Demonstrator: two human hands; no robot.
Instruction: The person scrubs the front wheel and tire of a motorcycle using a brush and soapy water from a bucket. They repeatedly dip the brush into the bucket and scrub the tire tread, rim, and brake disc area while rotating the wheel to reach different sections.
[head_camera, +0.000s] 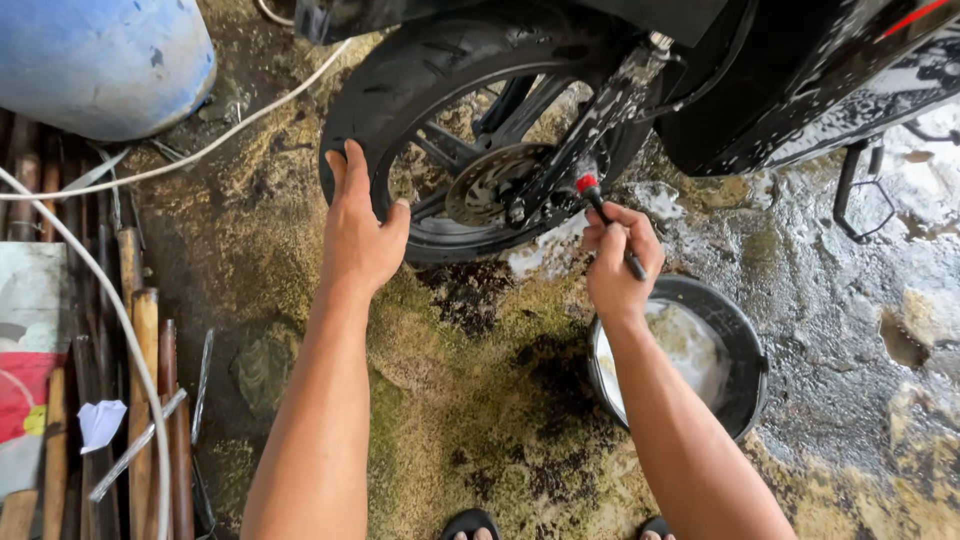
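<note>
While 2 hands (362, 235) work, 1 wheel (470, 130), 1 brush (608, 218), 1 bucket (745, 345)

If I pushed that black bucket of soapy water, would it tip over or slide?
The bucket looks wide, low and about half full of suds, so it is probably heavy and unlikely to tip. The ground around it is wet and foamy, so it might slide and slosh.

motorcycle (800, 80) body cut off at top edge.
</note>
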